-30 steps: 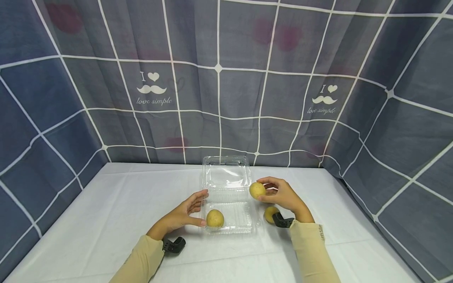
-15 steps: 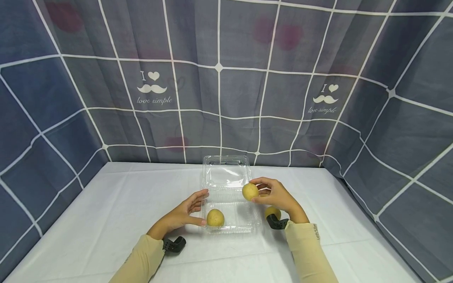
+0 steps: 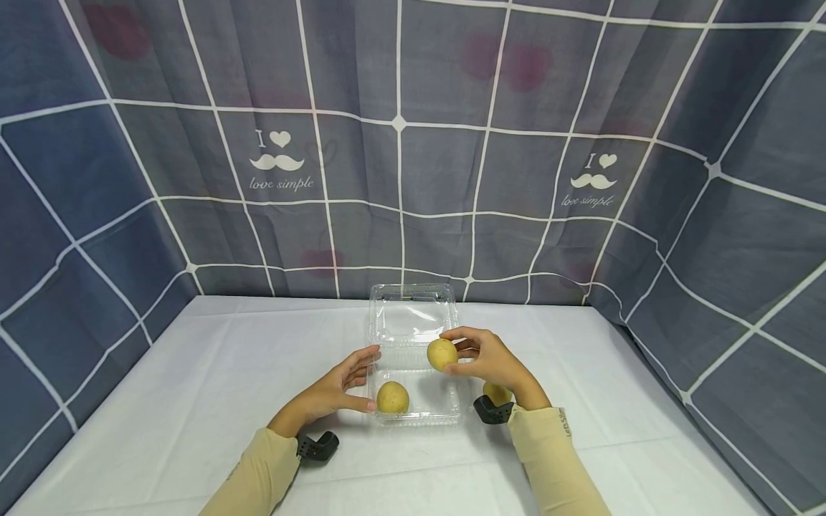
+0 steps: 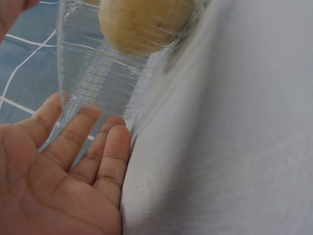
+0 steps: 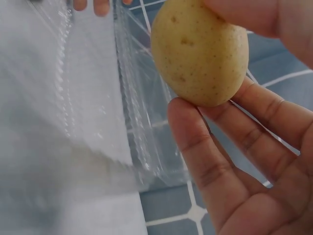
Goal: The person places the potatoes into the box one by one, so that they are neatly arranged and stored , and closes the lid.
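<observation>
Right, a potato (image 3: 442, 355) is held by the right hand (image 3: 493, 358), pinched between thumb and fingertips and lifted over the right half of the clear plastic container (image 3: 426, 417). In the right wrist view much of its skin is left uncovered, so a slip looks possible if the pinch is loosened early or the round side is rolled. Meanwhile the left hand (image 3: 329, 390) is spread wide, nothing gripped, its fingers laid nearly straight at the container's left wall. How firmly the container is steadied cannot be told; should that support be too light, the base could be slid or tipped by a bump. Inside, a second potato (image 3: 392, 398) is placed in the near left corner, and it could be set rolling by one let go from too high. The lid (image 3: 413, 315) is folded back behind the base and could be caught if the fingers are carried too far back. On the white cloth (image 3: 193, 373), a third potato (image 3: 498, 392) is partly hidden by the black wrist mount (image 3: 493, 411): it could be brushed away if that forearm is lowered carelessly.
</observation>
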